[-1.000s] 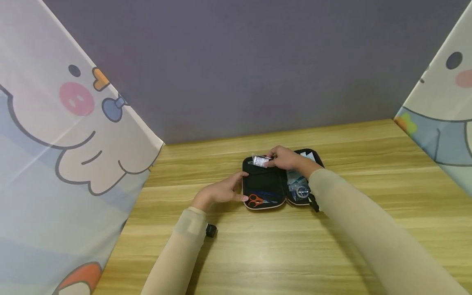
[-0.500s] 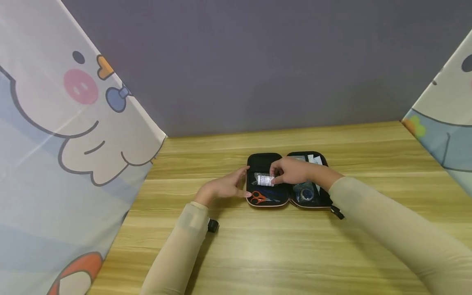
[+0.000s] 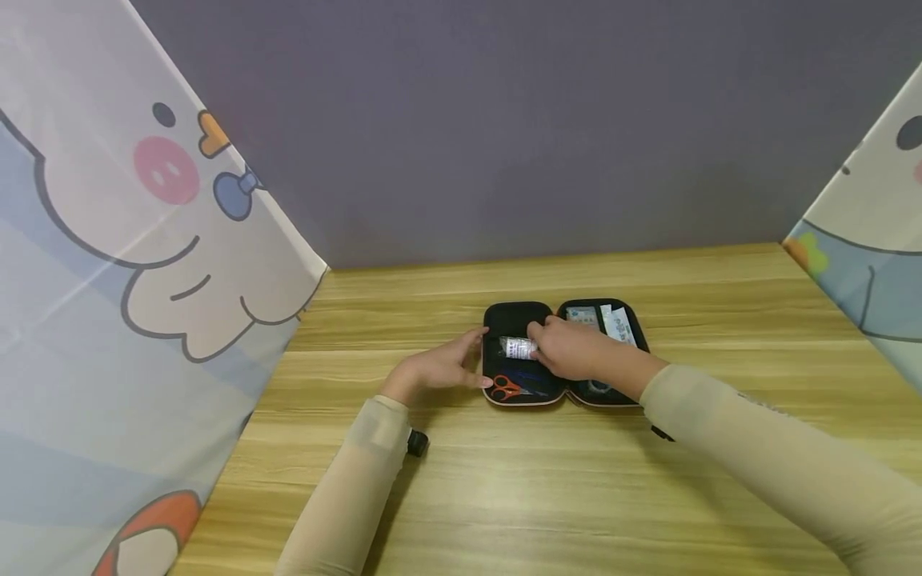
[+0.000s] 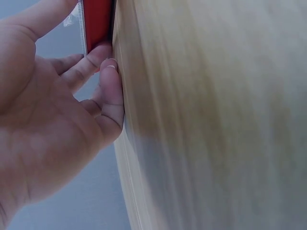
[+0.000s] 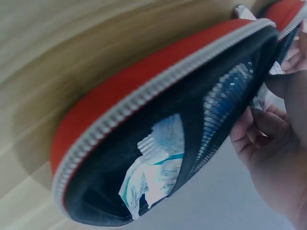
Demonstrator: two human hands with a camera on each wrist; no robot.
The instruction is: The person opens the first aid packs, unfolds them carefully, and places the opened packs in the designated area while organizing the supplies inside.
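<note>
A zip case [image 3: 519,314], red outside with a black lining, lies unfolded on the table. My left hand [image 3: 439,364] touches the outer side of its left half, thumb and fingers spread along the edge; the left wrist view shows the fingers against the red wall [image 4: 98,24]. My right hand [image 3: 576,350] pinches the right end of a white labelled roll in clear wrap [image 3: 517,348], which lies across the middle of the left half. Orange-handled scissors [image 3: 507,388] are below it in the same half. The right hand covers part of the case's right half.
White and pale packets [image 3: 618,326] fill the case's right half; a mesh pocket [image 5: 225,100] there holds blue-tinted wrapped items. A small black object [image 3: 417,443] shows beside the left sleeve. A grey panel [image 3: 504,144] stands behind the wooden table [image 3: 504,496], with printed cloth at both sides.
My right hand has brought the wrapped roll from the top of the left half down to its middle, then shifted slightly. The left hand stays at the case's edge. The head view has shifted slightly.
</note>
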